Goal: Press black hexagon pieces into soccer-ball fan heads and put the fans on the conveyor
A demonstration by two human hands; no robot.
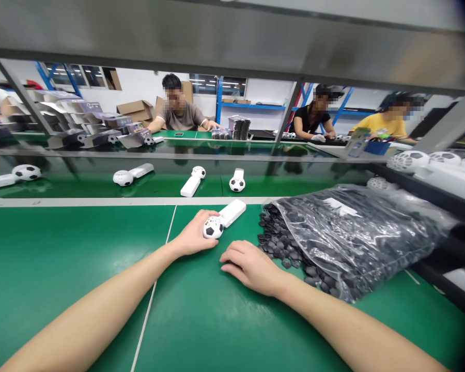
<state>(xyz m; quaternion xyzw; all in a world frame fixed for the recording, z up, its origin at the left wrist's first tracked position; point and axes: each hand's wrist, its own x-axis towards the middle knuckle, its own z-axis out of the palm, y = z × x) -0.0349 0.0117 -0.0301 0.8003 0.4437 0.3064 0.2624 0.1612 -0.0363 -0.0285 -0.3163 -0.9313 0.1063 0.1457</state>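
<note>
Left hand: the left hand [194, 233] is curled around the round head of a white football-patterned device [228, 216], thumb on the near side and fingers on the far side.
Device in hand: at the middle of the green worktop [81, 237], near its far edge; black-and-white ball head toward the wearer, plain rectangular handle pointing away and to the right.
Right hand: the right hand [253, 266] is palm down over the worktop, fingers together and partly bent, just beside the device and apart from it; whether anything is under the fingertips, cannot tell.
Black pieces: small flat black pieces [277, 238] lie in a loose heap to the right of the device, at the mouth of a clear plastic bag [368, 237] full of more.
Glossy green strip: beyond the pale rail [101, 202], the glossy green strip [77, 181] bears four similar devices [237, 182], spaced apart, at differing angles.
Right rack: more white ball-headed units [408, 161] on a dark rack.
Far bench: three co-workers [182, 116] sit opposite; opened printed cartons [81, 116] are piled at left.
</note>
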